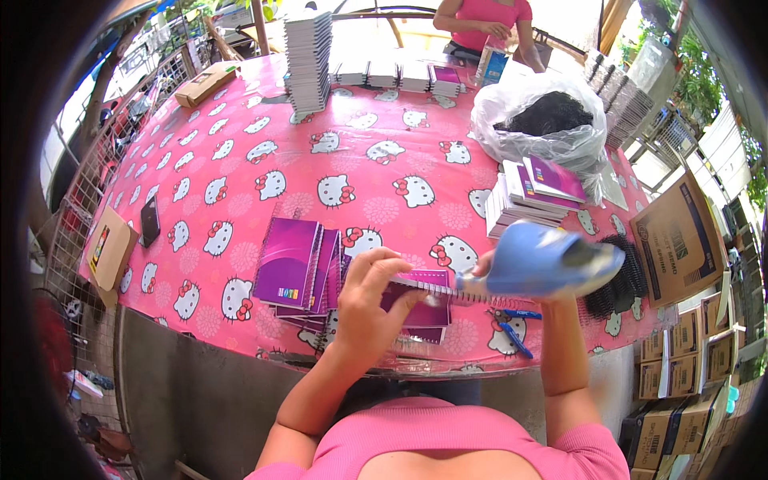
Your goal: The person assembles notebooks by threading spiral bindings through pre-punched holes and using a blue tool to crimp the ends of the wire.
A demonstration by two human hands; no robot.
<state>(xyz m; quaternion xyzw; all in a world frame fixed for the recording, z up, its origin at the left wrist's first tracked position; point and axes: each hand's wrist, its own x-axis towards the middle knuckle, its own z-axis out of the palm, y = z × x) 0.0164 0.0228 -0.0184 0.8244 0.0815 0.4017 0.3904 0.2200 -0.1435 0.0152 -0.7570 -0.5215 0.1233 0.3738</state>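
My left hand [368, 296] pinches a spiral notebook [428, 286] that stands edge-up, its wire coil [480, 298] running out toward the right. My right hand [483, 265] is at the coil's far side. It is mostly covered by a blue slipper-like object [528, 260], which is smeared by motion and appears held in that hand. Under the held notebook lie more purple spiral notebooks [432, 316]. Left of my left hand is a stack of purple notebooks [288, 260]. Two blue pens [516, 340] lie below my right hand.
Right of my hands are a notebook stack [512, 196], a black bundle of coils [616, 280] and a cardboard box [680, 240]. Behind sit a white plastic bag [496, 116] and a tall notebook pile [308, 64]. A phone [150, 222] lies left. Another person [488, 24] stands opposite.
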